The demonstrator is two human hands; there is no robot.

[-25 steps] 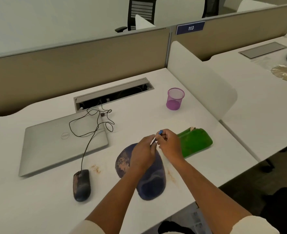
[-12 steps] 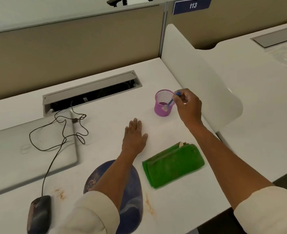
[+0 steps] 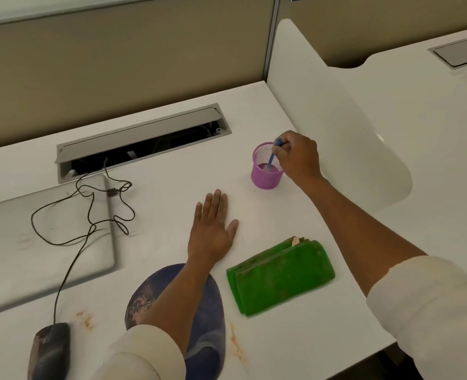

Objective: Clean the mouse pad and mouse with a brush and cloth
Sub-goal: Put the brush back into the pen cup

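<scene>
My right hand [image 3: 298, 157] pinches the blue handle of a small brush [image 3: 272, 157] whose head is down inside a purple mesh cup [image 3: 265, 177]. My left hand [image 3: 213, 229] lies flat on the white desk [image 3: 172, 187], fingers straight. My left forearm crosses a dark blue, stained mouse pad [image 3: 207, 325]. A folded green cloth [image 3: 279, 275] lies to the right of the pad. A dirty dark mouse [image 3: 50, 352] sits at the lower left, its cable running up to the cable tray.
A closed grey laptop [image 3: 40, 237] lies at the left under the looped mouse cable [image 3: 89, 212]. An open grey cable tray [image 3: 141, 138] is set into the desk behind. A white divider [image 3: 336, 111] rises to the right. Brown stains [image 3: 85, 319] mark the desk.
My right hand carried the brush from above the mouse pad to the purple cup and lowered its head inside. My left hand let go and settled flat on the desk.
</scene>
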